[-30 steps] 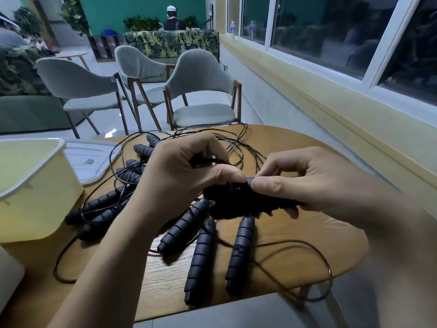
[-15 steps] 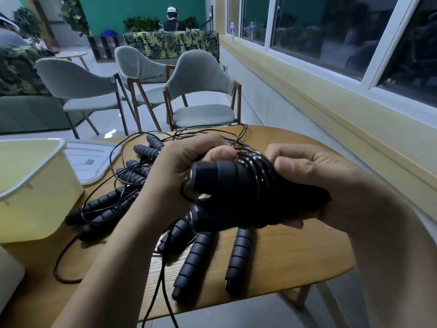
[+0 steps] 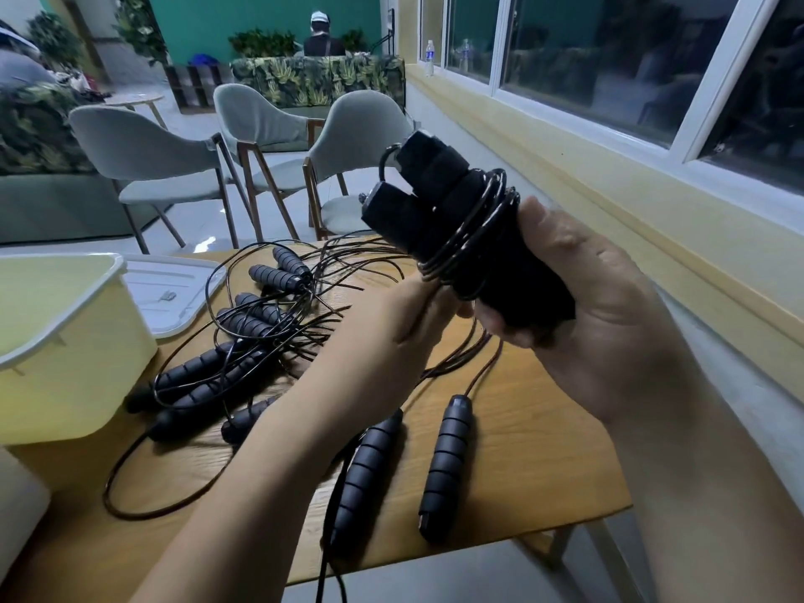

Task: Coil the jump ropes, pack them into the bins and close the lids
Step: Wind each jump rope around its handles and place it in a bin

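Observation:
My right hand (image 3: 578, 306) grips a pair of black foam jump-rope handles (image 3: 439, 198), raised above the table and tilted up to the left. Thin black cord is wound round them in several turns (image 3: 474, 232). My left hand (image 3: 404, 324) pinches that cord just below the handles, and the free cord trails down to the table. More jump ropes lie loose on the round wooden table (image 3: 544, 428): a tangled pile (image 3: 243, 341) at the left and two handles (image 3: 446, 463) side by side near the front edge. An open pale yellow bin (image 3: 65, 341) stands at the left.
A white bin lid (image 3: 169, 289) lies flat behind the bin. A white object (image 3: 17, 515) shows at the lower left edge. Three grey chairs (image 3: 348, 137) stand beyond the table. A yellow wall ledge (image 3: 652, 202) runs along the right. A person sits far back.
Both hands have lifted the handle bundle from just above the table to well above it and tilted it upward. More cord is wound round the handles than a second ago.

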Demonstrator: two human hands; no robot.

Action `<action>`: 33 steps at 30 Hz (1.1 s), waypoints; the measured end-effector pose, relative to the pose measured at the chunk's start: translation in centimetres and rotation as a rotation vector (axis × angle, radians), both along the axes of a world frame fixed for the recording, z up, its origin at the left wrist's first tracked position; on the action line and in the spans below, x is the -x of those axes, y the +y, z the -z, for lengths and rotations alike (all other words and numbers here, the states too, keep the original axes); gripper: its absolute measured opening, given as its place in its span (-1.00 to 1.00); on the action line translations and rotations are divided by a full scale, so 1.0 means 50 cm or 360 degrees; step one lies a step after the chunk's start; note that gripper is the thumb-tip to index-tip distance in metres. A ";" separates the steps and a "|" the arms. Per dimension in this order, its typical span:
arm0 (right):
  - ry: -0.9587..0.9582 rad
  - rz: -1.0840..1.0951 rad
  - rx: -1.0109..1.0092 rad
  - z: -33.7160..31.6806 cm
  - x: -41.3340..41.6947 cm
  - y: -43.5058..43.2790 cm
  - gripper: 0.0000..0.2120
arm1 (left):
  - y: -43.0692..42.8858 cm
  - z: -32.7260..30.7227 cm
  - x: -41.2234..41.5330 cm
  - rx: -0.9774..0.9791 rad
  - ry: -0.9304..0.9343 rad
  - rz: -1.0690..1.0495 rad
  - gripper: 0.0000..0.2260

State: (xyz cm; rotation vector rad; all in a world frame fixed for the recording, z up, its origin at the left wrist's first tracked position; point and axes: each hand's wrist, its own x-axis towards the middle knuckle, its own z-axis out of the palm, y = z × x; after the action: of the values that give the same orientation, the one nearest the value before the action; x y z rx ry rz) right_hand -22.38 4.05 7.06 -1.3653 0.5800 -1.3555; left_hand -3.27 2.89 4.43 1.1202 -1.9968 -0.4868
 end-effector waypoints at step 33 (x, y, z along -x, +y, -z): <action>0.1072 0.1156 0.0615 0.028 0.007 -0.020 -0.54 | 0.003 -0.004 -0.002 0.0057 -0.0281 0.0062 -0.59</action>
State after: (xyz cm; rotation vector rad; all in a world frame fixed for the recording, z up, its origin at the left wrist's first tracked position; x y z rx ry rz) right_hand -22.72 3.03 5.65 -2.0668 1.4225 -1.6060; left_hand -3.17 3.03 4.63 1.1377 -2.1748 -0.3816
